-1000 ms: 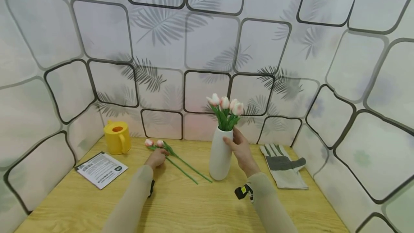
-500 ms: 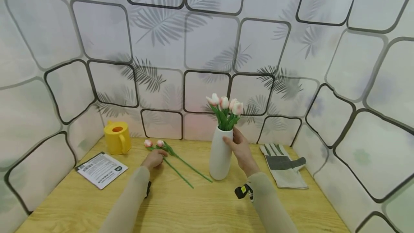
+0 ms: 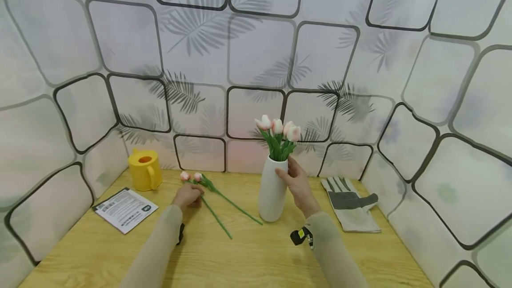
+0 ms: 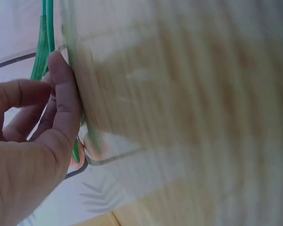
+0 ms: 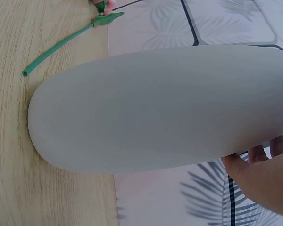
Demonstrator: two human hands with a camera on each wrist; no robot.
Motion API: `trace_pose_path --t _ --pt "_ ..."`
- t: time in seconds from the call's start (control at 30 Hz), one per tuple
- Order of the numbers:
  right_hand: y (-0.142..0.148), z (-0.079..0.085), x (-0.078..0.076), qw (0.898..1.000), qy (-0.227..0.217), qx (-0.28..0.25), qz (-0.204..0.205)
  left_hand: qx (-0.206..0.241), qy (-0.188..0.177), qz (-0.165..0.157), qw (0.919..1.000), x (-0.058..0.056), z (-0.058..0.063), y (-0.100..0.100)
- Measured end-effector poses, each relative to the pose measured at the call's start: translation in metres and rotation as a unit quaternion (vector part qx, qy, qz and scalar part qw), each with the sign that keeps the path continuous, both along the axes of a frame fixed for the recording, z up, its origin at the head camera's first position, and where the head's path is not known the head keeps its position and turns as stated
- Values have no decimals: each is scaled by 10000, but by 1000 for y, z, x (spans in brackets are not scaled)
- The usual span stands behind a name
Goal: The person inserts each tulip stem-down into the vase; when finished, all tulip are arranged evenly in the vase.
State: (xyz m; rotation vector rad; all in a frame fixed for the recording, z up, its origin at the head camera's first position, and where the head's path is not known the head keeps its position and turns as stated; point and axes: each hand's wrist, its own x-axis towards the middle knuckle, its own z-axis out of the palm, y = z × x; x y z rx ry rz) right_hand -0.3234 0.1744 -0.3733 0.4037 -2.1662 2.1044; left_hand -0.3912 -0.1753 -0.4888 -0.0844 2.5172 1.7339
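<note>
My left hand [image 3: 187, 195] pinches the green stem of a pink-and-white tulip [image 3: 218, 219] just below its bloom, low over the wooden table. In the left wrist view, thumb and fingers close around the stem [image 4: 40, 52], partly hiding it. A second tulip [image 3: 238, 207] lies on the table beside it, stem pointing toward the vase. My right hand [image 3: 299, 186] grips the tall white vase [image 3: 273, 194] near its neck, thumb on the front and fingers behind. The vase stands upright, holding several pale pink tulips [image 3: 278, 132] with green leaves.
At the back left stands a yellow watering can [image 3: 145, 170], with a printed leaflet [image 3: 126, 210] in front of it. A grey-and-white work glove [image 3: 352, 208] lies right of the vase. Patterned cloth walls [image 3: 260, 57] rise behind and at both sides of the table [image 3: 240, 261].
My left hand has drawn slightly left and nearer, and the pinched tulip's stem end has swung left, away from the second tulip. My right hand and the vase stay put.
</note>
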Motion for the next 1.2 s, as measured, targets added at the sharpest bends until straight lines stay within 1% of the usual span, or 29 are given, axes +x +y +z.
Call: trace_pose_path --t 0.1,0.17,0.27,0.33,0.37,0.43,0.5,0.57,0.6,0.63,0.7,0.73,0.83,0.87,0.97,1.03,1.13,1.2 --pt "0 1 0 10000 -85 -31 5 278 100 179 9994 0 1 0" --pt "1 1 0 9999 -105 -27 13 474 145 370 9981 -1 2 0" --pt "1 1 0 10000 -78 -12 20 609 203 650 9958 -1 3 1" --pt "1 1 0 10000 -49 -10 19 447 303 850 9949 1 4 2" --pt "0 0 0 10000 -45 -15 13 436 335 959 9939 1 5 3" --pt "0 0 -1 10000 -41 -16 6 727 423 1127 9901 4 7 6" --pt "0 0 -1 10000 -54 -36 8 1218 548 1313 9823 5 8 8" --pt "0 0 -1 10000 -54 -35 11 1934 623 1482 9679 6 10 11" --pt "1 -1 -1 10000 -54 -30 12 2190 686 1559 9607 6 11 13" --pt "1 -1 -1 10000 -53 -27 12 2340 745 1659 9551 6 12 14" --pt "1 -1 -2 10000 -52 -44 3 2500 865 1828 9469 7 14 17" --pt "1 -1 -2 10000 -46 -38 -1 2503 926 1894 9449 7 16 19" --pt "1 0 -1 10000 -55 -55 -3 2635 1217 2019 9354 9 24 26" --pt "0 0 -1 10000 -60 -57 -2 2701 1332 2011 9321 9 27 28" --pt "0 1 0 9999 -86 -60 -1 3010 1714 1958 9175 11 36 36" --pt "0 1 0 9999 -95 -64 1 3172 1936 1883 9091 13 43 40" --pt "-1 2 1 9999 -92 -75 5 3403 2207 1771 8967 15 54 47" --pt "0 2 1 9999 -96 -84 24 3567 2260 1702 8903 19 64 50"
